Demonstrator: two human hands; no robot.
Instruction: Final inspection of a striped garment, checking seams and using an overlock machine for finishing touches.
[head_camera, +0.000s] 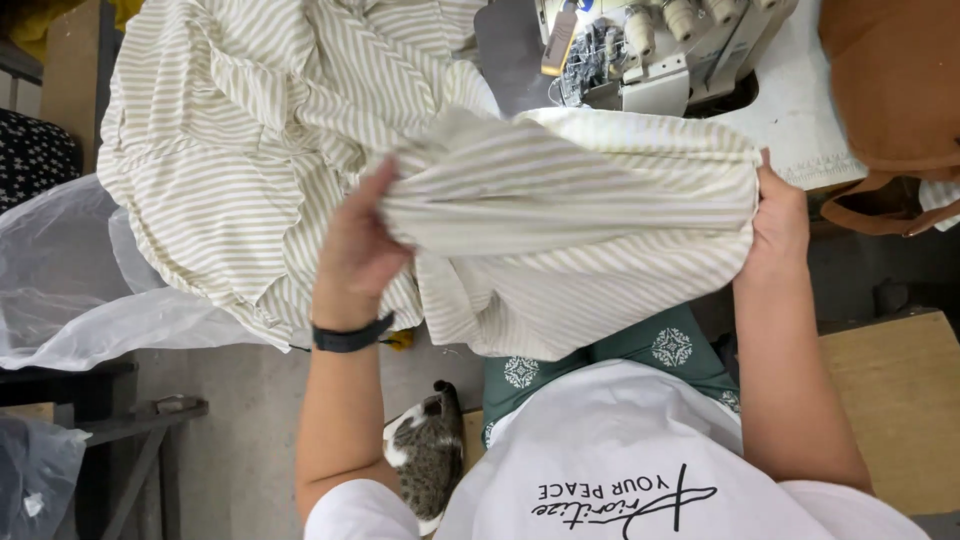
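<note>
A large cream cloth with thin beige stripes (560, 210) is stretched between my two hands above my lap. My left hand (362, 245) grips a bunched fold at the cloth's left side; a dark band sits on that wrist. My right hand (778, 222) pinches the cloth's right edge. More of the same striped cloth (240, 130) lies heaped at the upper left. A grey sewing machine (660, 50) with thread spools stands just beyond the cloth, on a white table (800, 110).
Brown fabric (890, 110) lies at the upper right. Clear plastic sheeting (70, 280) hangs at the left. A tabby cat (428, 455) sits on the floor by my left arm. A wooden board (900, 400) is at the right.
</note>
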